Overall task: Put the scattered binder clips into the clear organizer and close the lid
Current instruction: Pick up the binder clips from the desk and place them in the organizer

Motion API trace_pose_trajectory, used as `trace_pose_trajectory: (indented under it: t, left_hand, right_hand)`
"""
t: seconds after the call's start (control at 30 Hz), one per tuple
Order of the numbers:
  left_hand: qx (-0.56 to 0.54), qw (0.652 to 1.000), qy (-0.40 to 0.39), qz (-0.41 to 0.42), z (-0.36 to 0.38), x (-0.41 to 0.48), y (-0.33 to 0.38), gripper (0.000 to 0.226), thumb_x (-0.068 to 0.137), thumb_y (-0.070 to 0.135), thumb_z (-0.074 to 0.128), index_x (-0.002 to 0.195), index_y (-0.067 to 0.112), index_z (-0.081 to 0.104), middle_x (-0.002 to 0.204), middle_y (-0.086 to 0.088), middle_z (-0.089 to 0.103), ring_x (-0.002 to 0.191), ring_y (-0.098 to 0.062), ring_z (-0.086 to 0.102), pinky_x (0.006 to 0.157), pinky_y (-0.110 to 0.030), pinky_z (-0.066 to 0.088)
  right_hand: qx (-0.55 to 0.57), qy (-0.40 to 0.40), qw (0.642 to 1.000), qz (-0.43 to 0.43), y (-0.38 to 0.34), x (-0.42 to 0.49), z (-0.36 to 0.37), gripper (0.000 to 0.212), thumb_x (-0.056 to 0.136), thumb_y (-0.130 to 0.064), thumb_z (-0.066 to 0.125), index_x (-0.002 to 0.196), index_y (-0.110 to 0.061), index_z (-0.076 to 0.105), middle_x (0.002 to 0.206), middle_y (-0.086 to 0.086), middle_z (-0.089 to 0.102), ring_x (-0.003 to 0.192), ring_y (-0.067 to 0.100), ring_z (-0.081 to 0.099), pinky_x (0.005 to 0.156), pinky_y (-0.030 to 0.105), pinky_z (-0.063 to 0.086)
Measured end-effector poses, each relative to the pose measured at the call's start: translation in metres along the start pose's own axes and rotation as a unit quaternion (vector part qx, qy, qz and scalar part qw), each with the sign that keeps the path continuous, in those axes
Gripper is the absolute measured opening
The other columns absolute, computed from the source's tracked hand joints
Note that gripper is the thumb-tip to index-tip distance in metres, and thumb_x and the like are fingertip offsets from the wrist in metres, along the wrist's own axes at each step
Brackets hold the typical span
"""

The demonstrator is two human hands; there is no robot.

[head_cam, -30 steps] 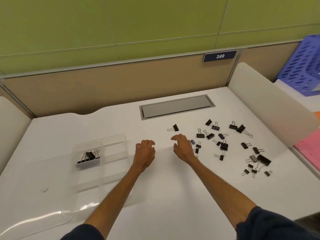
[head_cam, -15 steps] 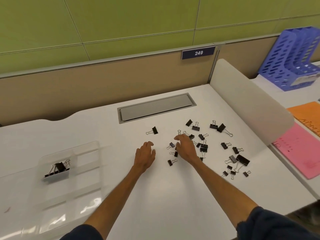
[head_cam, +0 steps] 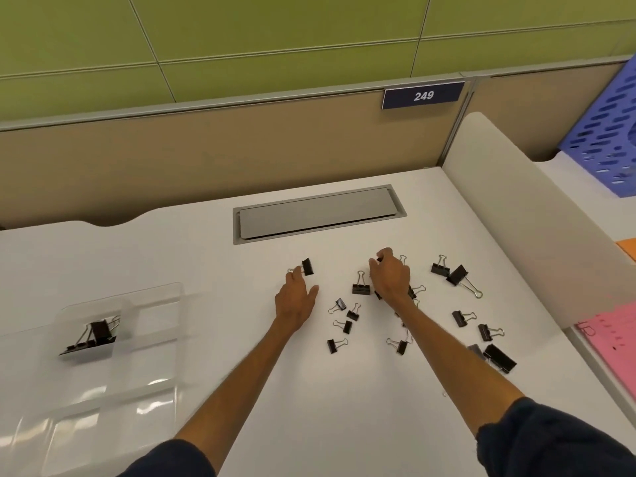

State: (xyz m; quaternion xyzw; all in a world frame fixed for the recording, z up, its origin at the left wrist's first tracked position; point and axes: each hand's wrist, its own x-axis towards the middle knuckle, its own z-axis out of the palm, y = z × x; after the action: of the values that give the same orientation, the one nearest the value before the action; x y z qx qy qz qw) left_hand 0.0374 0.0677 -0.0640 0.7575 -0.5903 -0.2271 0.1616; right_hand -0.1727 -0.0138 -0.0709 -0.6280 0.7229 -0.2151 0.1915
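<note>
The only writing you can read is the white "249" on the dark blue sign [head_cam: 423, 95] on the partition behind your desk [head_cam: 241, 390]. The scattered binder clips [head_cam: 461, 318] lie on the right half of the desk, between your forearms and out past your right arm. The clear organizer [head_cam: 161, 304] sits well apart from them on the left, and its lid [head_cam: 86, 425] lies open towards you. A bundle of black clips [head_cam: 93, 335] rests in the organizer's far-left compartment. Your left hand [head_cam: 296, 297] has a spread grip with the thumb out to the side, and its fingertips reach the wire handles of a lone clip [head_cam: 307, 266]. Your right hand [head_cam: 390, 277] has a curled grip, and its thumb and forefinger pinch a small black clip [head_cam: 379, 259] at the far edge of the scatter. Half a second ago both hands were nearer to you. The left hand stopped short of the lone clip, and the right hand hovered over the middle of the scatter. The bundle in the organizer is as it was.
</note>
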Motion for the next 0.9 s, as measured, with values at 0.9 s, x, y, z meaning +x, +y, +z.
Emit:
trace_pose_trajectory:
  t: [0.9]
  left_hand:
    - [0.046, 0.998, 0.014, 0.039, -0.002, 0.037, -0.006, 0.029, 0.100, 0.018, 0.045, 0.128, 0.018, 0.053, 0.135, -0.009, 0.040, 0.081, -0.024, 0.060, 0.078, -0.032, 0.049]
  right_hand:
    - [-0.084, -0.130, 0.960, -0.233, -0.024, 0.019, 0.024, 0.038, 0.090, -0.010, 0.056, 0.126, -0.024, 0.056, 0.123, 0.000, 0.058, 0.116, 0.023, 0.047, 0.089, 0.040, 0.037]
